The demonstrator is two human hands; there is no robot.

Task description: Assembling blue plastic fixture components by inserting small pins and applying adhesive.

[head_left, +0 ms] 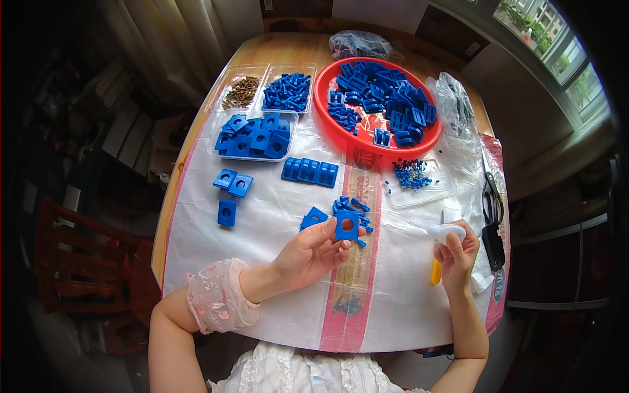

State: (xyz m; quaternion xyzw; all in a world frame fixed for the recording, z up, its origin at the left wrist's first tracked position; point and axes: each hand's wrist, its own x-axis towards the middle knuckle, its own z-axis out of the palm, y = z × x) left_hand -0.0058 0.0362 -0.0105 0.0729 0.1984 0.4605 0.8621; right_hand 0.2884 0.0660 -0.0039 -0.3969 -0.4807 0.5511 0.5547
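Left hand (314,252) pinching blue square plate with round hole (347,225) at fingertips, right hand (457,252) closed around small white bottle (447,232), above white plastic sheet (275,216).

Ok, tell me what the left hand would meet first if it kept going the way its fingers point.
Probably the small pile of blue parts just beyond the blue square piece that the left hand holds; depth is unclear.

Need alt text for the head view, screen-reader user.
Seen from above, a person's left hand holds up a square blue plastic piece with a round hole, while the right hand grips a white tool with a yellow handle. On the white-covered table beyond sit a red bowl and clear trays of more blue parts.
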